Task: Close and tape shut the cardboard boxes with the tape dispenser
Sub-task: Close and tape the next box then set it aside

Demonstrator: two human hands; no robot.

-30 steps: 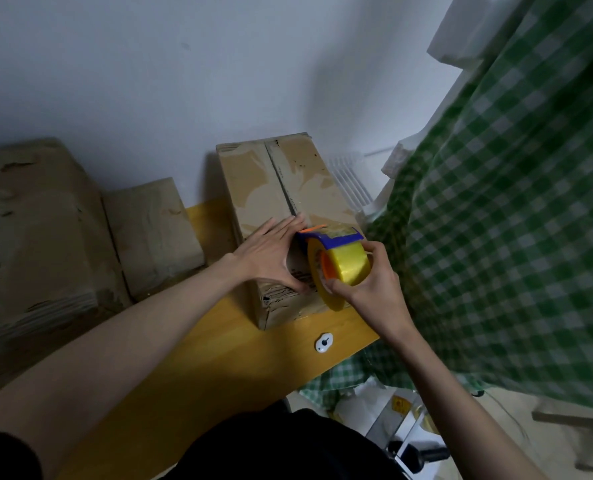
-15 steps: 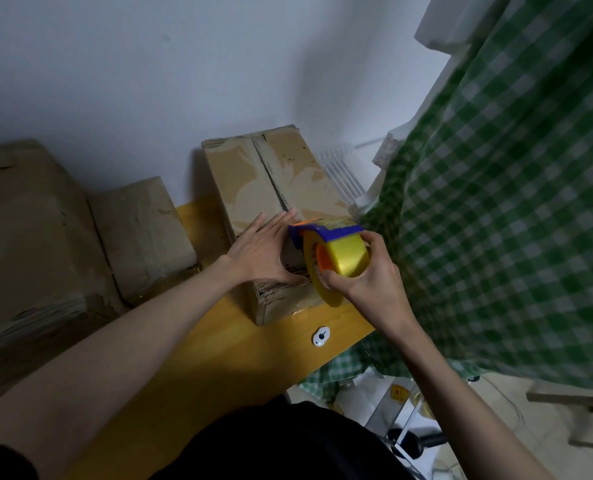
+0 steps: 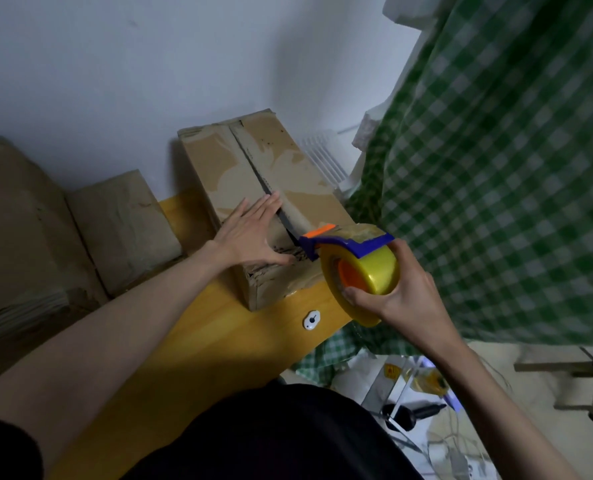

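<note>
A long cardboard box [image 3: 239, 174] lies on the yellow wooden table [image 3: 219, 341], its two top flaps folded down with a dark seam between them. My left hand [image 3: 250, 233] lies flat on the left flap near the box's front end, fingers spread. My right hand [image 3: 399, 292] grips a tape dispenser [image 3: 354, 265] with a yellow roll, orange core and blue frame. The dispenser's blue and orange tip sits at the front end of the seam, just right of my left thumb.
Two more cardboard boxes, a small one [image 3: 125, 226] and a large one [image 3: 14, 230], stand to the left against the white wall. A green checked cloth [image 3: 502, 168] hangs at the right. A small white disc [image 3: 311, 320] lies on the table. Clutter covers the floor at lower right.
My right hand has drawn the tape dispenser slightly back and to the right, off the box's top toward its front edge. My left hand stays pressed on the left flap.
</note>
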